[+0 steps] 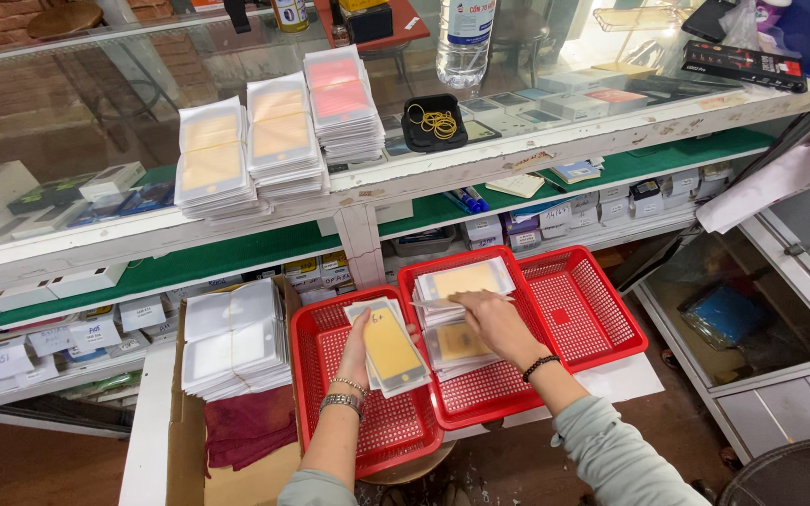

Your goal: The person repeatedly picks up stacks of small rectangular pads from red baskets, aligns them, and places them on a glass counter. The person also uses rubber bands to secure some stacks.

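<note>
My left hand point(356, 349) holds a small stack of flat packets point(387, 346) with yellow card inserts over the left red basket point(330, 323). My right hand point(487, 317) reaches into the middle red basket point(480, 398), fingers resting on a pile of the same packets point(461, 281). More packets point(459, 344) lie lower in that basket, under my right wrist. A metal watch and bracelet sit on my left wrist, a dark bead bracelet on my right.
A third red basket point(583, 305) stands to the right. A cardboard box point(180, 440) at left holds white packets point(236, 342) and a maroon cloth. Three packet stacks point(278, 131), a black tray of rubber bands point(433, 122) and a bottle point(466, 37) sit on the glass counter.
</note>
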Demonstrator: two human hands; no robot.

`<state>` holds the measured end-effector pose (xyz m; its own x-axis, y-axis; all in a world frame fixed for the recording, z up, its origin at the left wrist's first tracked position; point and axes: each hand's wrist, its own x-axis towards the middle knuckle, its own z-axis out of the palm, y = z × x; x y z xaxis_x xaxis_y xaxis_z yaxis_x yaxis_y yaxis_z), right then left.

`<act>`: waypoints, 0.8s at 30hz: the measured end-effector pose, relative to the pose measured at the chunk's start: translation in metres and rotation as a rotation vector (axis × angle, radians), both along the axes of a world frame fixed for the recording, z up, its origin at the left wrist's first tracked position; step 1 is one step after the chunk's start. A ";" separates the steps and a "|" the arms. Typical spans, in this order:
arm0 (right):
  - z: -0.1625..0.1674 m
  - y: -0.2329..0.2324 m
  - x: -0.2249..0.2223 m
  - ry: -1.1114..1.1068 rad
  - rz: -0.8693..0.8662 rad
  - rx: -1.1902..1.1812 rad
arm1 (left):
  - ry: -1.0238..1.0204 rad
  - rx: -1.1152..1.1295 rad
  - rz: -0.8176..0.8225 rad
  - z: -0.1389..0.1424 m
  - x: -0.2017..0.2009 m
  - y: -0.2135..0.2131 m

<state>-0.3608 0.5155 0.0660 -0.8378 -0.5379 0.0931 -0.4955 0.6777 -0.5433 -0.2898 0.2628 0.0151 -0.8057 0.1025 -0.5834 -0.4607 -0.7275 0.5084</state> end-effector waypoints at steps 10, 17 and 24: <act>-0.053 -0.010 0.016 -0.089 -0.053 0.072 | 0.282 0.145 0.012 0.005 0.002 0.008; -0.121 -0.006 0.023 0.422 0.132 0.569 | 0.196 0.104 0.074 0.008 0.006 -0.012; -0.070 0.013 -0.001 0.083 0.155 0.525 | 0.137 0.067 0.131 -0.018 0.006 -0.010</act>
<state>-0.3616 0.5286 -0.0044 -0.7467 -0.6460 -0.1586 -0.6375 0.7631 -0.1067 -0.2838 0.2524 -0.0032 -0.8862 0.0263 -0.4626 -0.2894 -0.8111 0.5083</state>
